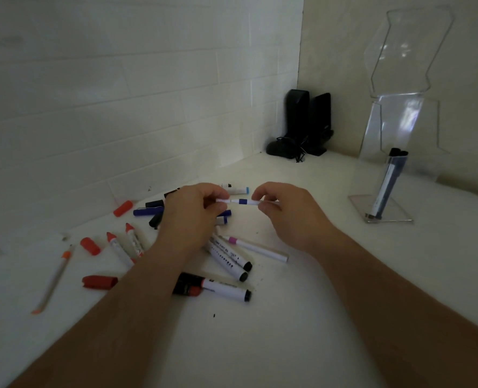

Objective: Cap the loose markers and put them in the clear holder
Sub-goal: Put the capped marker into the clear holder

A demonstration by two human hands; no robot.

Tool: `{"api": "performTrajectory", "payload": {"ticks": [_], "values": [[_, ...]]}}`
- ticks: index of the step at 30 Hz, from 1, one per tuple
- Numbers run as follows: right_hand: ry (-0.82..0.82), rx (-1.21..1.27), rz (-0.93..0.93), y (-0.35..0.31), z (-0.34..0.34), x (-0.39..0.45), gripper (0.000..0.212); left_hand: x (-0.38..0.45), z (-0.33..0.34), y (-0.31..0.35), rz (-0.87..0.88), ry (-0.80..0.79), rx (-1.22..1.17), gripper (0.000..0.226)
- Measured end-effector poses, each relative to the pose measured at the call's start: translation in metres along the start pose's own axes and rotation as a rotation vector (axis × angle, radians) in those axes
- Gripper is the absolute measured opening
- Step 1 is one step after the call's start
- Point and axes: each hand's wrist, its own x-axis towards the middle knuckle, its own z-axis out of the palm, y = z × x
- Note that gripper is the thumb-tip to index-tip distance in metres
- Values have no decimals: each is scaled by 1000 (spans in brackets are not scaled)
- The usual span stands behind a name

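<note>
Low in the frame, loose markers [226, 257] and red caps [90, 245] lie scattered on the white table [288, 331]. Just above them, at centre, the left hand [189, 214] pinches a small white cap [222, 201] while the right hand [285, 212] pinches a thin blue-banded marker [249, 202], tip facing the cap. Best to keep both in 1 straight line and push until it seats. At the far right stands the clear holder [383, 191], with dark markers already inside.
</note>
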Motion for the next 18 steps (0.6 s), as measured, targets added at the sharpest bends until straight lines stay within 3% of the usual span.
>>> {"api": "performTrajectory", "payload": {"ticks": [8,18], "values": [[29,-33,-41,-3,-3,-3,8,-3,-1,6,39,-58,-26,15],[53,-26,-24,-4,0,-2,11,-6,2,9,26,-102,-33,15]]}}
